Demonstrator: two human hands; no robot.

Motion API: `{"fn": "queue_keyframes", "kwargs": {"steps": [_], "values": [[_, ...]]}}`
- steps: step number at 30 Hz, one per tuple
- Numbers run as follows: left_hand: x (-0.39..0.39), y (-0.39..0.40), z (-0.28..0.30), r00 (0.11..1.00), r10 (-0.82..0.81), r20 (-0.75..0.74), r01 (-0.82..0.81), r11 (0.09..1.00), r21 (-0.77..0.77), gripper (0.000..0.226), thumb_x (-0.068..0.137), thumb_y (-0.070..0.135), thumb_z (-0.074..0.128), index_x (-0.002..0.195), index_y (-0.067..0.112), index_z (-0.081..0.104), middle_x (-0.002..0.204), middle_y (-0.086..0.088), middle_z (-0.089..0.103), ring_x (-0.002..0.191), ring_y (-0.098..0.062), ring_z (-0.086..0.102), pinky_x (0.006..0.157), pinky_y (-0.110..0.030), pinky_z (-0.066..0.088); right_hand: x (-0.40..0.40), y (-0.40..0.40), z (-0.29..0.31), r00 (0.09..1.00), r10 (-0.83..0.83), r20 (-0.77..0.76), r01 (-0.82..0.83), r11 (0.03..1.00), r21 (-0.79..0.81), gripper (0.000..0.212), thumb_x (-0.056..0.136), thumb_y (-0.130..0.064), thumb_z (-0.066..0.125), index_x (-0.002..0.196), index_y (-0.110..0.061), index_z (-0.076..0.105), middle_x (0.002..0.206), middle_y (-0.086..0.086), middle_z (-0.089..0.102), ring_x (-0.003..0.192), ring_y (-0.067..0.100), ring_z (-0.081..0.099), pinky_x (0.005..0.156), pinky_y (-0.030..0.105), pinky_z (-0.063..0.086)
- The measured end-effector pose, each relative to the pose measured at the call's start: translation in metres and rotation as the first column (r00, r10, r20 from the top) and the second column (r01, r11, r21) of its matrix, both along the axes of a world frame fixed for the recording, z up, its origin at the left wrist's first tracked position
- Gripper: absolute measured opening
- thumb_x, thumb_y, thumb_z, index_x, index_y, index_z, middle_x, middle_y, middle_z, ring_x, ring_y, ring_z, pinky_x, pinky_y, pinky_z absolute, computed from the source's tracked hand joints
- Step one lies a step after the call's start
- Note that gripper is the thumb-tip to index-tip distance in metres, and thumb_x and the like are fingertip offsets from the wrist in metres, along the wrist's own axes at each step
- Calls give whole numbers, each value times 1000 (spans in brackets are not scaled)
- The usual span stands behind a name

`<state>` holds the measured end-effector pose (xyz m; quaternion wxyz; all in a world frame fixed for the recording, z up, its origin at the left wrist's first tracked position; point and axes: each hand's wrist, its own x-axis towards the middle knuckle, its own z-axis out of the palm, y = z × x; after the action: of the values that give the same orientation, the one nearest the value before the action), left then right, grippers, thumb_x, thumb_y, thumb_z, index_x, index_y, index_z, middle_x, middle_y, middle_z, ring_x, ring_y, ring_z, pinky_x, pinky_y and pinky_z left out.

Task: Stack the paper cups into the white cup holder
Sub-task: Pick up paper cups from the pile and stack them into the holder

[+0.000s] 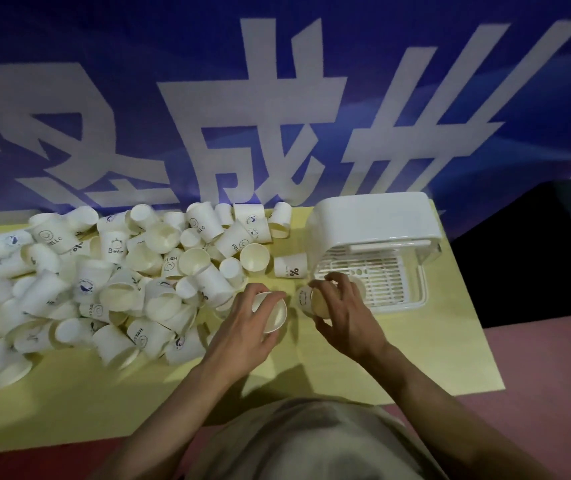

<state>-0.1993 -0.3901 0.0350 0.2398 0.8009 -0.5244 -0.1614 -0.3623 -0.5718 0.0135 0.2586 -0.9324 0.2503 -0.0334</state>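
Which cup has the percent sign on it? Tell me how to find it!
Start at the white cup holder on the right end of the yellow table. Just left of its front corner a paper cup stands upside down, apart from the big pile. It shows a black percent sign, while its neighbours say HELLO or Bear.

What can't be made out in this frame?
- Head view: how many cups the right hand holds; its fingers cover the stack.
- Head view: whether the holder has cups inside; its hood hides the back.
- Head view: the pile runs off the left edge, so no count.
- Head view: print on the cup in the left hand is hidden.
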Motion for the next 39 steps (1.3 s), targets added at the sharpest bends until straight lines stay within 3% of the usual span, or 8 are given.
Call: {"fn": "queue_keyframes", "kwargs": {"steps": [4,15,26,33,39], "values": [[-25,-34,1,998,-57,22,57,998,-28,58,94,33,70,146,30,46,140,5,40,125,-18,43,92,-37,54,-49,-23,11,992,-99,75,97,995,34,64,83,-22,76,140,-25,48,139,10,40,119,33,51,95,49,53],[-91,-113,4,1000,-18,22,20,997,-78,58,94,29,70,146,26,46,147,1,37,135,-21,40,99,-32,52,-127,-71,27,948,-235,215,204,966,158,58,90,-26,72,142,-30,48,139,4,39,117,25,55,94,43,55],[-116,-156,-23,993,82,86,-89,993,76,70,85,15,81,144,29,45,146,1,41,134,-22,42,90,-38,59,-161,-125,25,960,-138,243,99,981,164,58,92,-27,72,144,-30,47,144,0,36,121,19,52,94,38,56],[-125,-176,-44,985,139,99,-160,954,255,70,90,32,77,151,31,43,157,-1,36,142,-24,40,107,-41,49,-167,-150,17,967,-65,245,10,976,218,56,94,-32,69,146,-31,47,146,0,33,124,21,53,96,34,55],[-129,-189,-60,976,203,77,-217,910,353,73,93,24,73,156,31,37,165,-5,28,150,-26,31,116,-42,40,-169,-163,13,971,57,234,-102,978,184,56,95,-28,69,146,-28,46,144,4,36,124,25,51,96,41,54]]}}
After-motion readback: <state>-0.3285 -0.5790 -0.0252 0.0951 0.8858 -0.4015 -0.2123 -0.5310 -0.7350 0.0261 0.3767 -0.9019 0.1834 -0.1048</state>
